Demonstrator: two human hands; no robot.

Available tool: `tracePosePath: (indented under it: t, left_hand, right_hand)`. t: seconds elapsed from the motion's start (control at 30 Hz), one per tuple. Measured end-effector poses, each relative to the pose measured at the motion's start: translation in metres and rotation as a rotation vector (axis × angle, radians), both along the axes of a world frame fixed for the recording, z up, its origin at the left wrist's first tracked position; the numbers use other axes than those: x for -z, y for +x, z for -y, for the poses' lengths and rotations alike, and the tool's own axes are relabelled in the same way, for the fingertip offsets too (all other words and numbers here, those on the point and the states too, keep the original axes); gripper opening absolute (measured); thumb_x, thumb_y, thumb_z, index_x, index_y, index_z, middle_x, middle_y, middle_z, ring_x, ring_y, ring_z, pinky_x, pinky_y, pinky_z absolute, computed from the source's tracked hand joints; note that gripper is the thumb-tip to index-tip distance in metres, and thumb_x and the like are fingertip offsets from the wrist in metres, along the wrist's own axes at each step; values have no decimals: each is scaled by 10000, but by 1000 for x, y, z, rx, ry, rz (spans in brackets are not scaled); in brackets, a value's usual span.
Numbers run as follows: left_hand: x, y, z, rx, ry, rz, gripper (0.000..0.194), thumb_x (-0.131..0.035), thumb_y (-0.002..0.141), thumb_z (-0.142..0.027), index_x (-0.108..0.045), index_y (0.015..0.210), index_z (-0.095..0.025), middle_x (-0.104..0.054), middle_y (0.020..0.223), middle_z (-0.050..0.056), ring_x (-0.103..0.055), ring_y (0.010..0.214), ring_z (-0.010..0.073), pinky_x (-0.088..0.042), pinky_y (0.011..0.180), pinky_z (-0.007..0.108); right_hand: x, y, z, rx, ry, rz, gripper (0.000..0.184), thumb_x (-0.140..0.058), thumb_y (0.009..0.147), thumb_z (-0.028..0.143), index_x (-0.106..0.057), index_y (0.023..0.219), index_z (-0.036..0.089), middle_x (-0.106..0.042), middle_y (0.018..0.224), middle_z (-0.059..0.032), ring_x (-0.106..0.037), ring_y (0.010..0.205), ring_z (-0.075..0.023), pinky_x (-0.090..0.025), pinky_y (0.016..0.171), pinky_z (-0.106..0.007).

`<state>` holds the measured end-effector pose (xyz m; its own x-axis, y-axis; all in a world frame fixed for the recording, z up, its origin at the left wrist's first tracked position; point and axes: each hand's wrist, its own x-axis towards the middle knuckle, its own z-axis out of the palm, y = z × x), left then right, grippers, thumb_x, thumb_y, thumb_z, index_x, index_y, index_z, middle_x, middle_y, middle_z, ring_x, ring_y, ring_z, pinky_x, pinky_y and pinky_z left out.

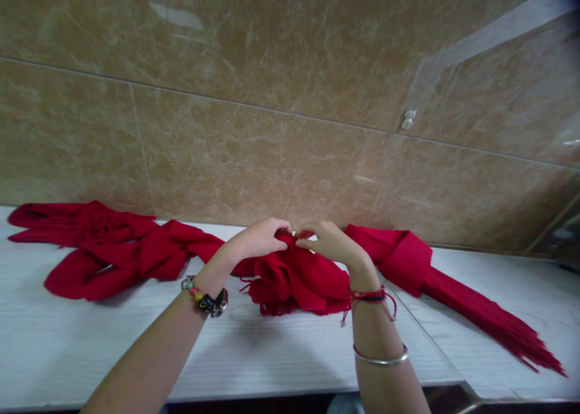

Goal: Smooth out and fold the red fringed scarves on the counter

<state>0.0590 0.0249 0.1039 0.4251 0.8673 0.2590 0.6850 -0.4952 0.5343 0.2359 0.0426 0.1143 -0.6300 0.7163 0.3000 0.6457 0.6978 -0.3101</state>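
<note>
Both hands [261, 239] [330, 242] on bunched red cloth [312, 278]

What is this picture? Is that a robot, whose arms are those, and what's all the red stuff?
There's no robot here, just a person's own two bare arms. The one picture comes from a camera worn on the person's head, looking forward and down, so you see nearly what they would see.

On the pale surface, against a shiny brown wall, lies red cloth in three parts: a looped heap at the left, a bunch in the middle, and a folded piece with a fringe at the right. The arms hide whether they join.

The left hand and right hand pinch the top of the middle bunch.
</note>
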Motion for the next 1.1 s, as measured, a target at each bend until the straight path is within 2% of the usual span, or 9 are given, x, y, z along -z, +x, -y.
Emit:
tracePosePath:
  t: [0.1,0.23,0.4,0.57,0.73,0.8,0.87,0.97,1.1]
  left_hand:
    - [-6,-6,4,50,-79,45,115,-543,668,-245,-542,750,-164,-526,683,-35,-471,648,122,-349,593,218]
    - [-10,-16,10,204,-208,95,236,-516,739,-398,-498,727,-163,-452,674,-45,-408,628,100,-330,576,208]
    - [-7,-17,3,230,-180,179,212,-546,718,-363,-470,763,-171,-498,732,-34,-456,675,109,-363,615,217]
    - [-9,-19,0,-14,-4,-150,181,-577,677,-293,-581,807,-168,-608,780,11,-518,691,141,-367,625,230]
    - [-13,-22,15,33,-319,-386,338,-616,647,-340,-617,944,-178,-650,889,47,-553,677,151,-381,566,215]
    - [-12,-19,17,73,-469,-347,457,-590,683,-364,-552,1099,-180,-640,972,64,-568,670,143,-404,569,212]
    - [-8,-15,14,53,-431,-254,454,-516,750,-332,-498,1170,-160,-628,1013,83,-579,701,143,-425,614,223]
    - [1,-8,2,128,-197,-76,382,-523,752,-267,-534,1116,-153,-597,1088,80,-554,902,164,-411,766,235]
    - [7,-9,-9,378,-243,99,263,-545,740,-300,-597,944,-142,-626,974,44,-547,887,168,-409,760,246]
  right_hand:
    - [-4,-1,1,30,2,-43,156,-514,781,214,-664,779,174,-679,746,-30,-597,691,-146,-421,634,-238]
    - [-6,7,0,57,65,-186,171,-466,801,246,-605,758,156,-644,724,-32,-557,667,-139,-396,617,-240]
    - [-8,11,3,74,88,-279,158,-414,812,263,-517,729,177,-587,665,-12,-514,630,-134,-374,586,-242]
    - [-12,29,0,82,146,-481,127,-464,766,278,-516,703,182,-569,653,-3,-505,625,-129,-380,584,-240]
    - [-7,48,-9,134,74,-521,132,-533,712,291,-584,727,170,-614,685,-23,-549,647,-150,-420,616,-275]
    - [-5,46,-9,67,19,-498,144,-566,695,300,-606,746,172,-629,704,-25,-566,663,-158,-434,633,-288]
    - [-5,39,-5,-25,-20,-510,150,-588,687,304,-614,761,176,-637,721,-22,-575,680,-159,-442,643,-290]
    - [-7,26,3,-125,-45,-528,136,-607,684,295,-608,760,182,-633,717,-11,-575,679,-151,-446,638,-281]
    - [-8,24,2,-96,37,-590,99,-602,696,267,-588,748,185,-610,690,0,-559,653,-139,-439,622,-272]
